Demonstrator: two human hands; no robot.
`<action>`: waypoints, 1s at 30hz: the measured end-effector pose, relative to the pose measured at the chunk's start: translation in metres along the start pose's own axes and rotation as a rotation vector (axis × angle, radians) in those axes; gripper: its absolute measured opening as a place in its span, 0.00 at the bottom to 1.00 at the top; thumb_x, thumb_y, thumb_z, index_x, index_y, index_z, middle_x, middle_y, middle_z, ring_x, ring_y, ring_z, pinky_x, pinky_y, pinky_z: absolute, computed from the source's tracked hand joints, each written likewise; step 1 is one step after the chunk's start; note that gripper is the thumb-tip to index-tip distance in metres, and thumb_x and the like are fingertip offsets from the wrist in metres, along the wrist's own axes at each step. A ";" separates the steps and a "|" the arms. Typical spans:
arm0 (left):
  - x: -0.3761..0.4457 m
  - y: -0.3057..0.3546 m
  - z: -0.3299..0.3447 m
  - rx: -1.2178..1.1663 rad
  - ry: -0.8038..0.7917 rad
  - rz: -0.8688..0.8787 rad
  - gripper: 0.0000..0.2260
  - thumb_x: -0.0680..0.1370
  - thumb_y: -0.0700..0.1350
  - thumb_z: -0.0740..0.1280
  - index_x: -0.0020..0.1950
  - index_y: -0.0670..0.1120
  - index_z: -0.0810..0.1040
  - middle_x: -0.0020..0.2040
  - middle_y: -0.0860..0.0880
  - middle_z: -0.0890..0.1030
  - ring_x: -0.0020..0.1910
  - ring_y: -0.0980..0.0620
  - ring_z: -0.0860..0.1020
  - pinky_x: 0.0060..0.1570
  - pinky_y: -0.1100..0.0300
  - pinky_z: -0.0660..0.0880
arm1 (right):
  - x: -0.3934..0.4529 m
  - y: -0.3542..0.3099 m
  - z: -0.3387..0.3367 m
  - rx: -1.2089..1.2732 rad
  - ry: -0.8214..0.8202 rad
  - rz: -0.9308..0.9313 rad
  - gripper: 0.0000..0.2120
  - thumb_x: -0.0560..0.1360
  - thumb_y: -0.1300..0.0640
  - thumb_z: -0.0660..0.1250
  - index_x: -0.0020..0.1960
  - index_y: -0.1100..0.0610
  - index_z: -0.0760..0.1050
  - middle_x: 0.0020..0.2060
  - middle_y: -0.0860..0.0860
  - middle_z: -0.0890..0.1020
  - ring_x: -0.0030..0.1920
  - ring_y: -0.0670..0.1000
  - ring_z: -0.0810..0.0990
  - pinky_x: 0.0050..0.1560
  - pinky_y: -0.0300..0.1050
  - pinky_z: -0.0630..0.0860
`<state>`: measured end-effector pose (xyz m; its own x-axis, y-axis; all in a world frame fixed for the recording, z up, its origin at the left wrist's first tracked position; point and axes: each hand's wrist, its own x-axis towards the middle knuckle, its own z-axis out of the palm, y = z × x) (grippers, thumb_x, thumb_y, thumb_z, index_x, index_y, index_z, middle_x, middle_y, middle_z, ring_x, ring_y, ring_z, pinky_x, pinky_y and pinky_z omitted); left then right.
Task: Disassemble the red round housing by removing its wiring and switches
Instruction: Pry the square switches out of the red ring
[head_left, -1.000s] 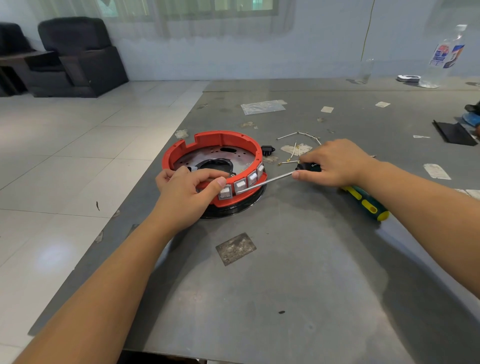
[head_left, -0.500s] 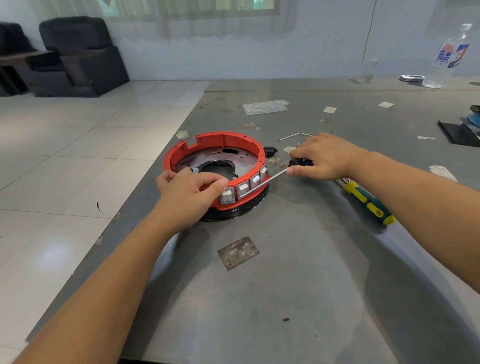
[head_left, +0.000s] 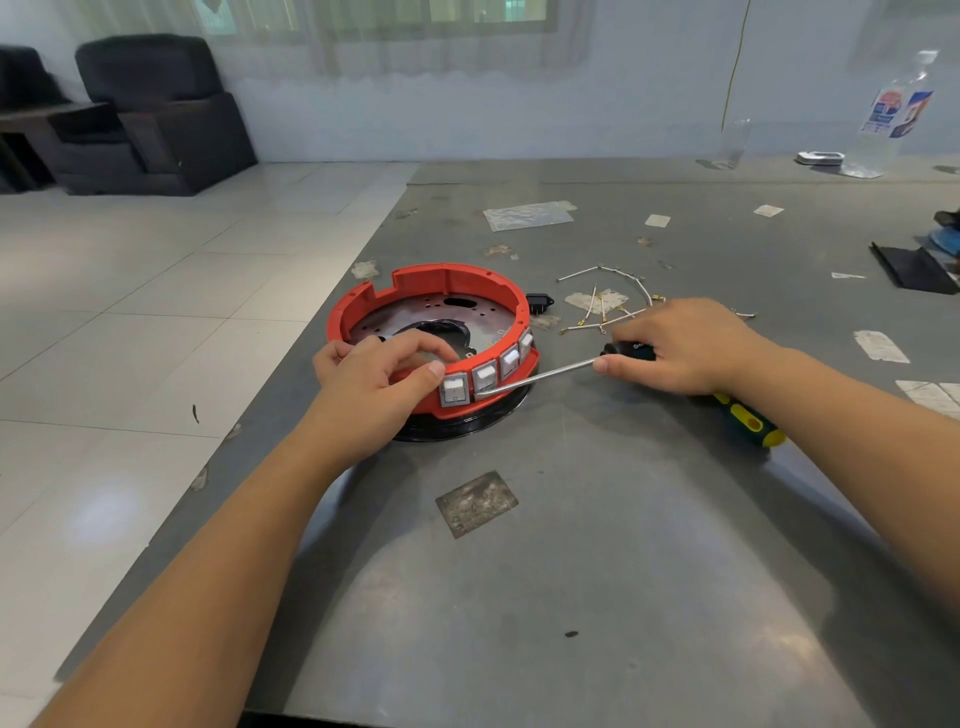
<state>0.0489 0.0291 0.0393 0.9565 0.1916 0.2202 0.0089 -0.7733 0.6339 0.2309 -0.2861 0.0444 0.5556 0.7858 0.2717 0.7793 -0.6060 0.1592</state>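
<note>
The bench (head_left: 597, 571) carries everything, and your housing (head_left: 441, 278) sits toward its left edge, flat on a dark base, open side up. Its row of white switches (head_left: 485, 375) faces you and to your right, set into the near wall.

Your left hand (head_left: 371, 384) grips the near rim, fingers curled over the wall and thumb pressed beside the leftmost switch, so the ring is braced. Your right hand (head_left: 685, 345) is curled round the black handle of a screwdriver (head_left: 540, 376), forefinger laid along the shank. The shank runs nearly flat, from your right hand leftward and slightly toward you, and its tip meets the wall just under the second switch from the left. Whether the tip is actually in the seam or only resting against the red plastic is hard to make out from here.

So the switch lies to the left of your right hand, in line with the tool's long axis, and your left thumb sits just beside the tip.

Loose wires (head_left: 602, 304) lie behind your right hand; a second, yellow-handled driver (head_left: 748, 423) lies under your right wrist.
</note>
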 end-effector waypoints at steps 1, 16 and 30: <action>-0.001 0.001 0.000 -0.007 0.003 0.022 0.11 0.78 0.61 0.58 0.56 0.72 0.76 0.50 0.70 0.81 0.62 0.55 0.60 0.53 0.62 0.50 | -0.005 -0.001 0.001 -0.003 0.017 0.016 0.30 0.72 0.22 0.40 0.35 0.44 0.64 0.29 0.46 0.73 0.34 0.50 0.73 0.30 0.43 0.64; -0.006 -0.005 0.000 0.005 0.025 0.072 0.12 0.74 0.57 0.61 0.52 0.73 0.77 0.49 0.55 0.72 0.59 0.50 0.61 0.63 0.57 0.52 | -0.040 -0.011 -0.005 0.025 0.066 0.055 0.31 0.72 0.23 0.43 0.35 0.45 0.69 0.27 0.46 0.72 0.34 0.51 0.74 0.33 0.46 0.73; -0.006 -0.002 -0.008 0.058 0.022 0.142 0.15 0.81 0.47 0.70 0.51 0.70 0.76 0.50 0.63 0.75 0.61 0.71 0.60 0.59 0.59 0.52 | -0.034 -0.066 -0.010 0.056 -0.106 -0.040 0.33 0.70 0.19 0.47 0.53 0.43 0.73 0.50 0.42 0.74 0.52 0.50 0.76 0.52 0.46 0.69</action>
<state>0.0405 0.0339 0.0423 0.9426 0.0907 0.3213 -0.1085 -0.8270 0.5516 0.1579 -0.2738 0.0341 0.5487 0.8198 0.1639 0.8149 -0.5683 0.1140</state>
